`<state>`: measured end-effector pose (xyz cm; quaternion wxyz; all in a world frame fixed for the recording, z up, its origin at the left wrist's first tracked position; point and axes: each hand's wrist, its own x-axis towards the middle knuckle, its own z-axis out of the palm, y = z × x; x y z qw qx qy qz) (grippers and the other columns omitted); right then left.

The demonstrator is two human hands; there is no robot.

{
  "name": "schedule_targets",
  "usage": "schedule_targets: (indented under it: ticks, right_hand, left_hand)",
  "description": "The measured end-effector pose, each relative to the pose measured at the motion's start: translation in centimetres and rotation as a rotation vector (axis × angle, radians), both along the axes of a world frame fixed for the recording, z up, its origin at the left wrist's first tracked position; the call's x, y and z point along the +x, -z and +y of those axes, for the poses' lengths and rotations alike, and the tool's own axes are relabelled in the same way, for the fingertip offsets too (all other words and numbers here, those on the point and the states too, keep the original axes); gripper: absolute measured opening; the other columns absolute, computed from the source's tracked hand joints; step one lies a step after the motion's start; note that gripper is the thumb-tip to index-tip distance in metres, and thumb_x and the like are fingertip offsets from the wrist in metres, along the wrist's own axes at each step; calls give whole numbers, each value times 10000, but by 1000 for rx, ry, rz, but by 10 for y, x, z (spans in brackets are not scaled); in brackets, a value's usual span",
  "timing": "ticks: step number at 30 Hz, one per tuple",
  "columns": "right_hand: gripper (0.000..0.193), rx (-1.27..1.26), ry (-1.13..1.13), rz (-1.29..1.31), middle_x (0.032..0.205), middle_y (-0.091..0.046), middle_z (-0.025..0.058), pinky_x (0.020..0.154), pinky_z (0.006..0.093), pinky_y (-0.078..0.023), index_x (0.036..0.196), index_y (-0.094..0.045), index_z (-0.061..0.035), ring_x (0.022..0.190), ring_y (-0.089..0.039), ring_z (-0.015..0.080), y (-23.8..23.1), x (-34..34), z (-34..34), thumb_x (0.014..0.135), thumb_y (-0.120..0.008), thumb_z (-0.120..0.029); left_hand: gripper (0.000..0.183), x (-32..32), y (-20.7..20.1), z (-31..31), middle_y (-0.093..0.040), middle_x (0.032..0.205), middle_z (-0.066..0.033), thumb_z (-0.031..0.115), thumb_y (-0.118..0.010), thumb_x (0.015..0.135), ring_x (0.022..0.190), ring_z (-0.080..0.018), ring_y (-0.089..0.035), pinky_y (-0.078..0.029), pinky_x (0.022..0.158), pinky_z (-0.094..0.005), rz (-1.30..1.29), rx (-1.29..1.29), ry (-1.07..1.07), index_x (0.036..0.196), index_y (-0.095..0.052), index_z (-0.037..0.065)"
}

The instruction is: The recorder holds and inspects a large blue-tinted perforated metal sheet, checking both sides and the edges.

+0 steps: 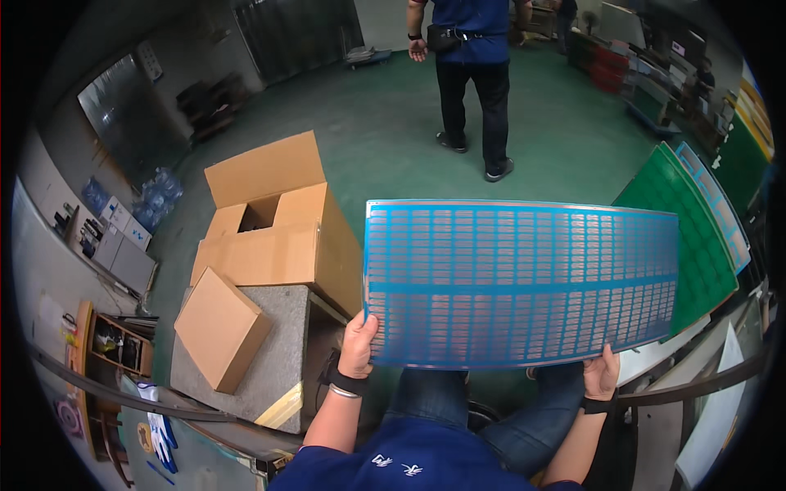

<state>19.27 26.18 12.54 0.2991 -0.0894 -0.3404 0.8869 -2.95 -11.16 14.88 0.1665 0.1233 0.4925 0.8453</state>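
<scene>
A large, thin blue panel (524, 287) with rows of small copper-coloured rectangles spans the space in front of me. My left hand (358, 348) grips its lower left edge, thumb on the front face. At the lower right edge, my right hand (602, 374) holds it too, with the fingers partly hidden behind. The panel is held above my lap, its patterned face toward me. Past its right end stand a green panel (647, 192) and another blue-bordered panel (720, 204).
Left of me, an open cardboard box (270, 254) and a smaller closed carton (219, 327) rest on a grey-topped stand (282, 327). Another person (475, 74) stands ahead on the green floor. White-and-blue gloves (162, 442) lie at lower left. Water bottles (160, 195) stand by the left wall.
</scene>
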Motion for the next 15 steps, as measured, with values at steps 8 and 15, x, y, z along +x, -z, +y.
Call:
schedule_targets:
  ticks: [8, 15]
  right_hand:
    - [358, -23, 94, 14, 1224, -502, 115, 829, 372, -517, 1272, -374, -57, 1073, -538, 225, 2, 13, 12, 931, -453, -135]
    - [392, -109, 140, 32, 1258, -501, 65, 960, 372, -401, 1271, -424, -68, 1128, -485, 202, 7, 15, 15, 950, -431, -292]
  left_hand:
    - [274, 5, 5, 14, -608, 999, -18, 238, -527, 920, 898, -90, -546, -431, 803, -248, 41, -80, 8, 1076, -575, 17]
    - [263, 4, 6, 27, -603, 992, -10, 230, -530, 920, 898, -79, -524, -414, 815, -240, 44, -106, 71, 1065, -586, 18]
